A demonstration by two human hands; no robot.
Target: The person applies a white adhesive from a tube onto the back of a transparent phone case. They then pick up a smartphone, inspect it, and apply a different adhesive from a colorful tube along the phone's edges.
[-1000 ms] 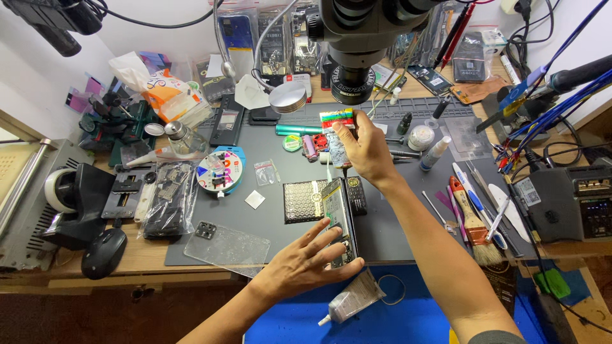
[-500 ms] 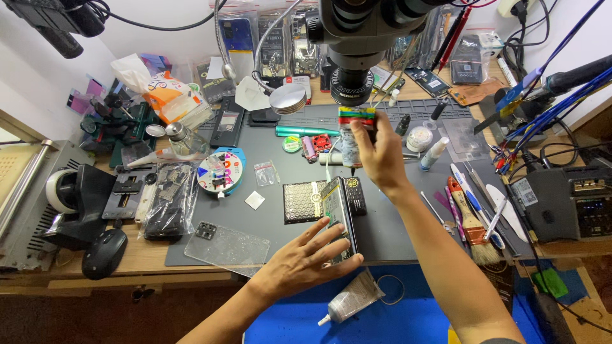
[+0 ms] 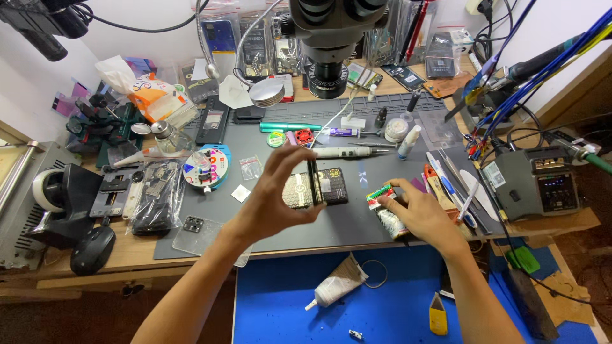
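**One phone raised, one bundle pinned**

One dark phone (image 3: 312, 181) is pinched edge-on in the left hand (image 3: 271, 200), above the grey mat (image 3: 255, 216). One small colourful bundle (image 3: 384, 207) is gripped by the right hand (image 3: 417, 213) on the mat's front edge. One glue tube (image 3: 335, 288) lies below.

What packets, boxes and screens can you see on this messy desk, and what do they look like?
Small packet: under the right hand, front of the grey mat; red-green top.
Grey station: right edge; boxy, small lit screen.
White tube: blue surface below; squeezed flat.
Orange-white bag: back left; crumpled.
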